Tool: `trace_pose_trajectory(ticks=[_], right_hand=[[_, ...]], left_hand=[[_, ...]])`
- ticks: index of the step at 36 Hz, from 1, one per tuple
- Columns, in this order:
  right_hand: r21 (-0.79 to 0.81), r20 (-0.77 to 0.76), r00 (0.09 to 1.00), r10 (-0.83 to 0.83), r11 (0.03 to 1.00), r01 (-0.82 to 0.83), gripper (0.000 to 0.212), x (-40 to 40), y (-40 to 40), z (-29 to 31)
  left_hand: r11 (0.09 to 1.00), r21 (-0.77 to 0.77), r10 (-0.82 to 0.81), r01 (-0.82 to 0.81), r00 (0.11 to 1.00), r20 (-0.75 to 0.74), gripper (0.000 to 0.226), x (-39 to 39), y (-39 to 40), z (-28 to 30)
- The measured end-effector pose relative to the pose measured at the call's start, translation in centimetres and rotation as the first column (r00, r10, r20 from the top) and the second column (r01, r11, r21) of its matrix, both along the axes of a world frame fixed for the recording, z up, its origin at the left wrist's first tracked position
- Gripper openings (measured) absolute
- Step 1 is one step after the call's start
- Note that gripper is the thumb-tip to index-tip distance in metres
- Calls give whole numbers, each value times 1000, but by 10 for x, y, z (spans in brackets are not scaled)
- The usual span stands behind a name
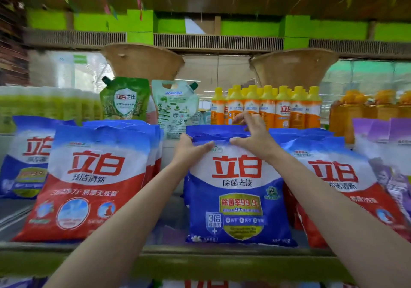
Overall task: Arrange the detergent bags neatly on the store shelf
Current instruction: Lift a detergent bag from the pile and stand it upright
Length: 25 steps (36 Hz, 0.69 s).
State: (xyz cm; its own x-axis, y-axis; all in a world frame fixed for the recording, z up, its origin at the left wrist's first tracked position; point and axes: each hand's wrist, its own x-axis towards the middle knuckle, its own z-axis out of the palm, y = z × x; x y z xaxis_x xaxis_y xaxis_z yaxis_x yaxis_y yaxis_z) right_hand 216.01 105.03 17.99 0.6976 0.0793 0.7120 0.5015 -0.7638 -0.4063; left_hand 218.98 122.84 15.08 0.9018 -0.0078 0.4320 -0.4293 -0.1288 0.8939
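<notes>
A blue and white detergent bag (238, 201) stands upright in the middle of the store shelf (200, 248). My left hand (189, 148) pinches its top left corner, thumb across the front. My right hand (253, 132) holds the bag's top edge, thumb on the front and fingers reaching over behind it. More blue bags stand behind this one. A red and white detergent bag (89, 183) fronts a stack to the left, and another red and white bag (347, 190) leans at the right. A blue bag (29, 158) stands at the far left.
Purple bags (387, 154) fill the far right. Behind stand two spouted refill pouches (126, 98), orange bottles with yellow caps (266, 107) and green bottles (44, 105). A gap lies between the left red stack and the held bag. Two woven baskets (144, 63) hang above.
</notes>
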Motion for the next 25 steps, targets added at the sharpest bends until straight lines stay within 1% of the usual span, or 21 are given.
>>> trace_pose_trajectory(ticks=[1,2,4,6,8,9,11,13,14,15,17,18,20,22,24,25], right_hand=[[-34,37,999,-4,999,5,32,-2,0,0],[-75,59,998,-11,997,15,29,-2,-1,1],[-149,48,998,-40,988,47,21,0,-4,1],[-205,5,997,-81,975,81,28,0,-5,3],[-275,-17,989,-146,952,136,38,-3,-5,7],[-307,-14,988,-151,941,139,37,-6,-4,9],[-330,-15,997,-76,942,67,26,-11,-3,11],[-335,-90,996,-3,942,-27,14,-16,-4,5],[-336,-161,987,11,940,-65,14,-18,-4,-2],[-332,-248,969,19,938,-103,16,-19,-6,-11],[-341,-398,917,40,921,-188,15,-21,-9,-28],[-335,-448,893,48,917,-217,14,-21,-10,-35],[-289,-499,864,59,929,-231,16,-22,-14,-40],[-293,-503,863,58,927,-233,20,-23,-15,-34],[-328,-486,874,28,921,-211,22,-22,-15,-27],[-324,-457,889,13,929,-181,22,-19,-16,-24]], left_hand=[[999,-22,-37,37,999,-7,31,0,0,-1],[996,-51,-70,69,997,-11,29,1,1,-1],[993,-87,-76,77,997,21,31,1,3,2],[999,-26,-20,25,986,166,31,2,3,4],[996,60,36,-59,943,331,33,2,3,6],[994,81,40,-78,917,396,34,0,5,6],[993,115,-29,-31,873,487,36,-3,11,5],[975,219,-153,40,835,529,40,-2,21,0],[948,313,-225,62,824,519,43,0,27,-4],[901,425,-301,82,825,479,43,3,31,-9],[773,618,-422,140,841,338,32,6,35,-21],[729,664,-454,167,844,287,25,7,36,-25],[714,674,-460,191,853,246,31,8,37,-25],[718,671,-441,185,867,234,39,6,36,-18],[729,653,-424,206,885,194,34,5,32,-10],[751,635,-383,180,902,197,30,7,29,-7]])
